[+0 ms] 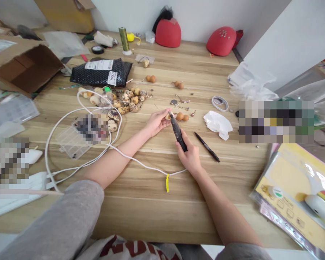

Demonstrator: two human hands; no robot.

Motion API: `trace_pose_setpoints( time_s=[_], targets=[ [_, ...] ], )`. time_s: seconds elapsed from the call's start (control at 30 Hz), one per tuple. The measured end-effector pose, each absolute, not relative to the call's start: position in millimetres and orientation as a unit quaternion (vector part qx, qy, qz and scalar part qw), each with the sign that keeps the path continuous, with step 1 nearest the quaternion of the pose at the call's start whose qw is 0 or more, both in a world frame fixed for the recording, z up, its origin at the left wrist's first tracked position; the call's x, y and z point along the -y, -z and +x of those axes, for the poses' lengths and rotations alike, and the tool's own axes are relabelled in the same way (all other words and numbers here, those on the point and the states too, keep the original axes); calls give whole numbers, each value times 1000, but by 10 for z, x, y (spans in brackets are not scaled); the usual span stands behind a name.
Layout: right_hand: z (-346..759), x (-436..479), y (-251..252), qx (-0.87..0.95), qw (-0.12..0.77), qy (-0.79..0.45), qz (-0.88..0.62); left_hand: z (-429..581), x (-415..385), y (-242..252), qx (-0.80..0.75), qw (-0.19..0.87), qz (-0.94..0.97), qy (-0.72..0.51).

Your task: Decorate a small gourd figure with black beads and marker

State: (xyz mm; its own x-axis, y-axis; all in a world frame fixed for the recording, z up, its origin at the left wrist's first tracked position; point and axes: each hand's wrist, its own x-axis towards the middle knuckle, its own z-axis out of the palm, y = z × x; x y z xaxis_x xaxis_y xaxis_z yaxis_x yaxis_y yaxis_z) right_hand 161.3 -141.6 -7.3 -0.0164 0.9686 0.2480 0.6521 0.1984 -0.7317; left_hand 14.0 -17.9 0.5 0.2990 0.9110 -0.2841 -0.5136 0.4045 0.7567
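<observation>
My left hand (157, 124) has its fingers closed round a small pale gourd (168, 115), which is mostly hidden by the fingers and the tool tip. In my right hand (189, 153) is a black pen-shaped rotary tool (178, 133), its tip at the gourd. A white cord (141, 164) with a yellow tie (167, 183) runs to the right hand. Just beyond the tool lies a brown gourd (182, 116), with a small round-headed metal bit (193, 113) close by. A black marker pen (207, 147) rests to the right of my right hand.
Several pale, dark-patterned gourds (130, 99) are heaped at left, near a clear compartment box (73, 144) and looped cord. Behind them sits a black bubble mailer (101, 72). A tape roll (220, 103) and crumpled tissue (218, 124) lie right. Two red domed objects (168, 33) stand at the wall.
</observation>
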Motion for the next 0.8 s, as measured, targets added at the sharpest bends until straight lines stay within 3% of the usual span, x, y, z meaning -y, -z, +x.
trace_pose_setpoints(
  time_s=[0.8],
  targets=[
    [1618,1404,93,664,409,-198,-594,135,180,-19,-345,771,250,-473]
  ],
)
